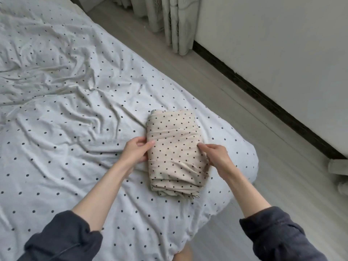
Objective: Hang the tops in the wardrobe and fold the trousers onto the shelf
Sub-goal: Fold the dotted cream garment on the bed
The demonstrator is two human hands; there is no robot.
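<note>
Here we clasp the folded trousers (175,153) between both hands: left hand (136,150) and right hand (216,157) pinching opposite long edges, its length running away from us.

Folded trousers (176,153): soft matt beige cloth, dark dots. Bed (66,102) cover is wrinkled matt white cotton-like cloth, also dotted. Floor (263,147) looks like pale matt wood planks; sleeves (278,238) dark matt fabric.
</note>
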